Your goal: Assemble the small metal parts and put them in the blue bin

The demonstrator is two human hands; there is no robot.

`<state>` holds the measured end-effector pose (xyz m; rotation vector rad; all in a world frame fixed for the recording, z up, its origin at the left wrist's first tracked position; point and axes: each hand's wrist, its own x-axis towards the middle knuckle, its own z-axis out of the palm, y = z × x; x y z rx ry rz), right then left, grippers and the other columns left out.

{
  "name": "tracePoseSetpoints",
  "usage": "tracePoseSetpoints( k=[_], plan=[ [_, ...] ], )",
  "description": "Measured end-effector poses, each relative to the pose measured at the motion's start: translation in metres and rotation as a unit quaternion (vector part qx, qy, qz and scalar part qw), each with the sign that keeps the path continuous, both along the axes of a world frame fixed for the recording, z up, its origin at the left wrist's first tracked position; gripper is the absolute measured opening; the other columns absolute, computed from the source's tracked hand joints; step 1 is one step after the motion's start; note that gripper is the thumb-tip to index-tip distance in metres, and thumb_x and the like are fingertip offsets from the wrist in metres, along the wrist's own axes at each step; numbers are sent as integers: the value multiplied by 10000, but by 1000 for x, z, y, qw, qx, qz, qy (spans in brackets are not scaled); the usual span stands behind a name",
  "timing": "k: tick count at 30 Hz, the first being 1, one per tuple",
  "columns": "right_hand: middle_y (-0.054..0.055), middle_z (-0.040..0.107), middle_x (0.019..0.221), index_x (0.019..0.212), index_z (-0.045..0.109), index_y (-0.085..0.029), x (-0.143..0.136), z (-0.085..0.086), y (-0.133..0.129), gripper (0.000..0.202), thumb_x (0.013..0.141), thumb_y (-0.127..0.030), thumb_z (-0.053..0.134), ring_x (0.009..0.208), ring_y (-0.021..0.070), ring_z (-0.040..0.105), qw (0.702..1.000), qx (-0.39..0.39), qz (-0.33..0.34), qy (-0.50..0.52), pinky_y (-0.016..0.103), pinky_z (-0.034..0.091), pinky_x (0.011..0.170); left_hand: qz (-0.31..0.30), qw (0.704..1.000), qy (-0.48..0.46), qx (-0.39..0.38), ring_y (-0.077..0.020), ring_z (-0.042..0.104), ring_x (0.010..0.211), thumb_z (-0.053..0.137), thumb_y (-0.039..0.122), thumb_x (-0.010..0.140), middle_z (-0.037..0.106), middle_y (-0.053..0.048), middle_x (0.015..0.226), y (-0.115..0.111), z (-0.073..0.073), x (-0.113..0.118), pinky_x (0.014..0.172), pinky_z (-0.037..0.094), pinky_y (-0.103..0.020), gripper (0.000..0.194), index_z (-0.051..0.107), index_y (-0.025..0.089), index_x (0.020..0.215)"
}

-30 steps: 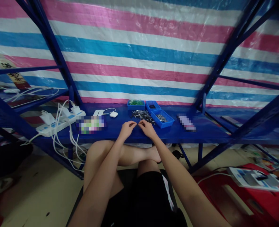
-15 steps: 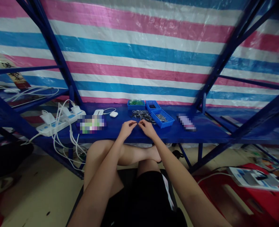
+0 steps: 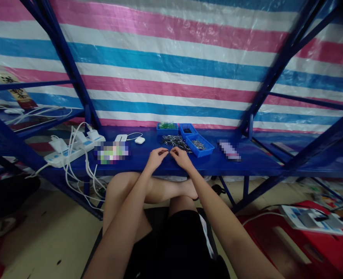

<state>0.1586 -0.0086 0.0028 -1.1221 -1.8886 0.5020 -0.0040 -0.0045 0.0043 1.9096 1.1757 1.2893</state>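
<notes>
My left hand (image 3: 159, 156) and my right hand (image 3: 180, 157) meet fingertip to fingertip over the front of the blue table (image 3: 142, 164). Both are closed in a pinch; a small dark piece seems to sit between the fingertips, too small to name. Just beyond them lies a loose pile of thin black and silver parts (image 3: 174, 140). Right of the pile, a blue bin (image 3: 207, 152) holds slim metal pieces (image 3: 199, 145). Behind it stands a smaller blue bin (image 3: 190, 127) with dark bits inside. A third blue bin (image 3: 168, 132) contains green pieces (image 3: 167, 125).
On the left are a power strip (image 3: 81, 149) with plugs and tangled white cables, a blurred phone-like item (image 3: 112, 152) and a white case (image 3: 140, 140). Another blurred phone-like item (image 3: 229, 150) lies on the right. Blue frame posts (image 3: 250, 126) flank the table; striped sheeting (image 3: 171, 69) hangs behind.
</notes>
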Motion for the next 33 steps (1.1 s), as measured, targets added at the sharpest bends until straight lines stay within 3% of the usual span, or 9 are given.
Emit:
tracePoseSetpoints(
  k=[25, 33],
  plan=[
    [8, 637, 774, 852, 576, -194, 0, 0, 0, 169, 832, -307, 452, 701, 132, 576, 1000, -1, 1, 2, 236, 405, 666, -4, 1000, -2, -18, -190, 626, 786, 549, 337, 760, 690, -82, 866, -1, 1, 0, 746, 478, -303, 267, 662, 141, 901],
    [8, 649, 795, 860, 598, -198, -1, 2, -1, 190, 830, -327, 462, 709, 136, 581, 1000, 4, 5, -4, 235, 401, 668, 8, 999, -40, -1, -169, 621, 793, 537, 335, 756, 673, -62, 824, -2, 2, 1, 757, 475, -287, 227, 622, 143, 842]
  ],
)
